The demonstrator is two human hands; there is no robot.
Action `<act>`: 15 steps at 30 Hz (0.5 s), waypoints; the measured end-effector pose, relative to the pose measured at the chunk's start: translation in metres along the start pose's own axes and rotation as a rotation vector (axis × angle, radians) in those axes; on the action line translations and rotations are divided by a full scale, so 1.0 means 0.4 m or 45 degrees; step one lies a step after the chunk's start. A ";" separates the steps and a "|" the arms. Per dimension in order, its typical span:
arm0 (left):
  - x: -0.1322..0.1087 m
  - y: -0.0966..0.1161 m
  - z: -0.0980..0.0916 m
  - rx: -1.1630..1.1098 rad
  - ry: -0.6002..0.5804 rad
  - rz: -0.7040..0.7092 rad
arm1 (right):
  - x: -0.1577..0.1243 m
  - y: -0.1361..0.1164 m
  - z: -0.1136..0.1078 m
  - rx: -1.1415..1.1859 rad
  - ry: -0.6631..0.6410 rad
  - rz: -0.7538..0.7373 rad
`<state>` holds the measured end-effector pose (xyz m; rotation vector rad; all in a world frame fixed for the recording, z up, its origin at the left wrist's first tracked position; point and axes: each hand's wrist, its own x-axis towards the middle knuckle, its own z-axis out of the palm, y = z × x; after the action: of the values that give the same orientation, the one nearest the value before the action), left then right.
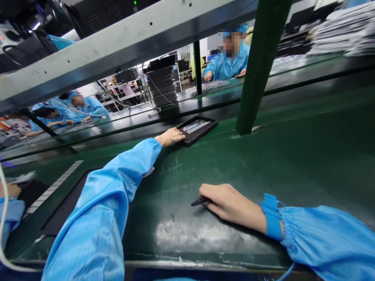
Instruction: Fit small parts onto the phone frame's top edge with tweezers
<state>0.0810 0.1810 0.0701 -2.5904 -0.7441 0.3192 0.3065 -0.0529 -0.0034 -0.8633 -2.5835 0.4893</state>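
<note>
Black tray [187, 137] touches the loosely curled left hand [170, 137] (right hand [227, 205] pinches a dark pen [199, 202])

Flat case [197, 130] on workbench [272, 156], left hand [171, 137] at edge — right hand [231, 207] nearer, holding tool [199, 202]

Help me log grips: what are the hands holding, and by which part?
The right hand grips a slim black tool by its shaft. The left hand only touches the edge of a black flat case.

Left hand [171, 137] touching black tray [197, 130], right hand [225, 205] holding stylus [198, 202]
</note>
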 end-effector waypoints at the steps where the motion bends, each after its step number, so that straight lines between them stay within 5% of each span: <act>1: -0.020 0.018 -0.010 0.008 0.006 0.013 | 0.001 0.000 -0.003 0.006 0.004 -0.016; 4: -0.084 0.087 -0.044 0.024 0.032 0.049 | 0.000 0.004 -0.022 0.043 0.067 -0.046; 10: -0.277 0.300 -0.100 -0.057 0.090 0.124 | 0.001 0.007 -0.094 0.079 0.510 0.208; 15: -0.430 0.483 -0.134 -0.280 0.240 0.179 | 0.059 -0.004 -0.128 0.154 0.579 0.380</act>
<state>0.0429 -0.0795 0.0465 -2.8375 -0.5591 0.0339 0.3111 -0.0287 0.0471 -1.1701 -2.0058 0.4615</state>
